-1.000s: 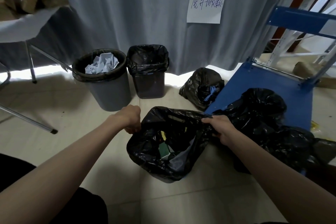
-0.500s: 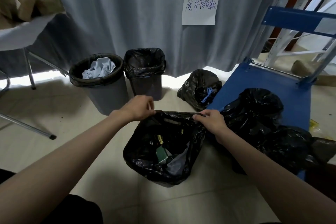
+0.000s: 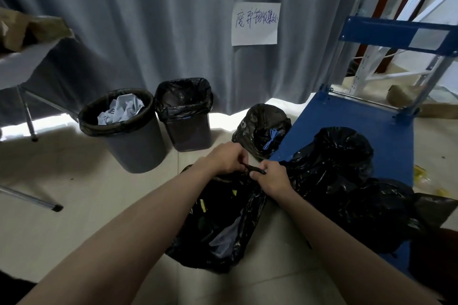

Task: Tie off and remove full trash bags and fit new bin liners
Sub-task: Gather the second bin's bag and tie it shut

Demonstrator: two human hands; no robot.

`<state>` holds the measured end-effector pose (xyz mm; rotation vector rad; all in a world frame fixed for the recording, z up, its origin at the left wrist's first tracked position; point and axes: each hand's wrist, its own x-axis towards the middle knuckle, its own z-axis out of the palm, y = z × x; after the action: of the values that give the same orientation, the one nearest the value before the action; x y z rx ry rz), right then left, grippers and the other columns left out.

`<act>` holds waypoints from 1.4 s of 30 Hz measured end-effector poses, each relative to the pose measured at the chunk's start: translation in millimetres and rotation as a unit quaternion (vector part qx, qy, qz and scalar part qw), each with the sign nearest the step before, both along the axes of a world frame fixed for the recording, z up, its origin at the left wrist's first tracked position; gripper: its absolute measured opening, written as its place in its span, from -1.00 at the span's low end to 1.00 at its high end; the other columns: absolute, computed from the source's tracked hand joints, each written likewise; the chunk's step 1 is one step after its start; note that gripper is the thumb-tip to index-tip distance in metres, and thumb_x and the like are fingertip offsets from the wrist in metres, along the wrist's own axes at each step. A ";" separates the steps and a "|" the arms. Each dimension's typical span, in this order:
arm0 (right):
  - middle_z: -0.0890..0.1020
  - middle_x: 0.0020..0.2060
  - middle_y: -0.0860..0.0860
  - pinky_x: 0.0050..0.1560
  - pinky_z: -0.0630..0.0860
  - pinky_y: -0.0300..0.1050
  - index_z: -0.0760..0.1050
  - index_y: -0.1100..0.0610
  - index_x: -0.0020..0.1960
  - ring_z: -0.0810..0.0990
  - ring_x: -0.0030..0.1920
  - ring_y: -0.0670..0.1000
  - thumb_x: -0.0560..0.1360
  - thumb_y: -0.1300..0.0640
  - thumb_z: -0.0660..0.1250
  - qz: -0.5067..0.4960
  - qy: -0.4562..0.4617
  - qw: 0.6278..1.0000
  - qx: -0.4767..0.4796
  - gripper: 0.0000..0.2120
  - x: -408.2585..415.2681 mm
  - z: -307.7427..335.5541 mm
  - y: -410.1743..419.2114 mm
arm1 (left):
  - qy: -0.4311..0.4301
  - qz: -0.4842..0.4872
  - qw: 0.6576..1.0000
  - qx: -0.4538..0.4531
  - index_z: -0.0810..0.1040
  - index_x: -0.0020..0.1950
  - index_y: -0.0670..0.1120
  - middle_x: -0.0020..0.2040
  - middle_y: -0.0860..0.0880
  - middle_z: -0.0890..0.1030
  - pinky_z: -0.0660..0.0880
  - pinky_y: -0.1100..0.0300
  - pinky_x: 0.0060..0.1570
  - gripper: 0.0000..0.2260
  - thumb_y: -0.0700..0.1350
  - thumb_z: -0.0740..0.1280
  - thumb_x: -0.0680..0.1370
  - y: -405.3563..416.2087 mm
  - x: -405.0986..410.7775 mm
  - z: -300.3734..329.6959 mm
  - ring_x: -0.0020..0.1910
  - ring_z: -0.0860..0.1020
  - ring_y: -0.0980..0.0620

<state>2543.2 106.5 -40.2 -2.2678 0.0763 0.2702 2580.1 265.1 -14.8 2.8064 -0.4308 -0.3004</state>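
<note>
Because the soft, crinkly black plastic trash bag [image 3: 218,225] looks light and slippery, its gathered rim is pinched by left hand [image 3: 226,158] and right hand [image 3: 272,177].

Directly before me on the floor sits the open trash bag [image 3: 218,225], with my left hand [image 3: 223,158] and right hand [image 3: 271,177] meeting close together at its far rim. Behind it, toward the left, stands the round bin [image 3: 128,136] with crumpled paper [image 3: 121,111] in it, and just to its right the square bin [image 3: 186,116], both in front of the curtain [image 3: 148,20]. A tied bag [image 3: 260,129] lies right of the square bin, beside the cart [image 3: 359,116]. On the cart (to my right) rest more filled bags [image 3: 347,181]. A paper sign [image 3: 255,23] hangs on the curtain. A table [image 3: 22,67] stands far left.
</note>
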 end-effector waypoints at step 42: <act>0.57 -0.13 0.14 -0.20 0.51 -0.09 0.49 0.22 -0.10 0.57 -0.13 0.13 0.46 0.22 0.39 0.054 0.013 0.995 -0.083 -0.90 -0.1 -13.1 21.5 | -0.179 0.257 0.934 -0.174 0.53 -0.09 -0.04 -0.25 0.05 0.60 0.47 0.16 -0.16 -0.84 -0.20 0.43 0.40 118.5 -39.1 -3.4 -0.22 0.57 0.06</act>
<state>2543.1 128.0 -53.3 -2.4388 -0.0113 0.3613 2541.0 383.5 -18.2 2.4931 0.1765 0.3710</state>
